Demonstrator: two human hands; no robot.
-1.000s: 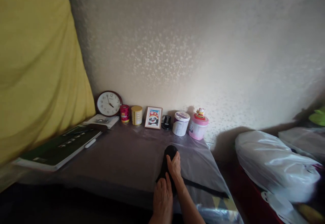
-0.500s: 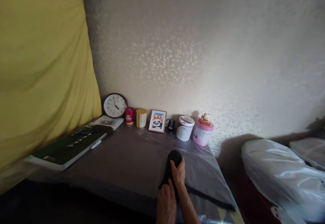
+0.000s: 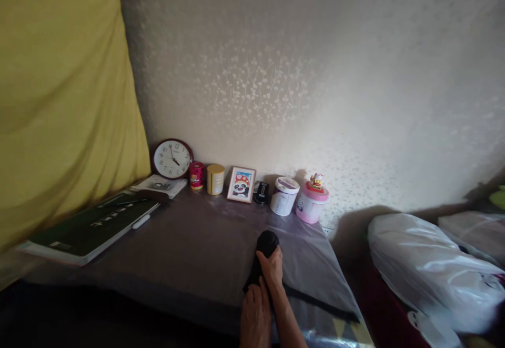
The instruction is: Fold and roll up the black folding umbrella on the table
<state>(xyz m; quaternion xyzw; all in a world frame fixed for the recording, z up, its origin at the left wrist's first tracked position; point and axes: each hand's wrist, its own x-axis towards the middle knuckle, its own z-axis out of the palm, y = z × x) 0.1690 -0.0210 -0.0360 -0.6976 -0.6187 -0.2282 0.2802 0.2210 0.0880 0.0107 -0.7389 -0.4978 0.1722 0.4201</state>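
Note:
A black rolled-up bundle [image 3: 266,241], cloth-like with a rounded far end, lies on the table near its front right part. My right hand [image 3: 273,268] is closed around its right side, thumb across the top. Lower down, my left hand [image 3: 255,306] grips the near end, fingers close together and pointing forward. Both hands hide much of the bundle's lower part. From beside the right wrist a long black strap [image 3: 319,304] runs rightward over the table; whether it joins the bundle is hidden.
Along the wall stand a clock [image 3: 172,158], red can [image 3: 196,176], yellow-lidded can [image 3: 215,180], panda picture frame [image 3: 241,185], black stapler-like object [image 3: 262,193], white tub [image 3: 284,196] and pink tub [image 3: 312,204]. A green book [image 3: 98,227] lies left; plastic-wrapped bundles [image 3: 426,269] sit right.
The view has shifted slightly, so the table things appear a little further left and higher. Both hands keep their hold on the black bundle, with little change in their pose.

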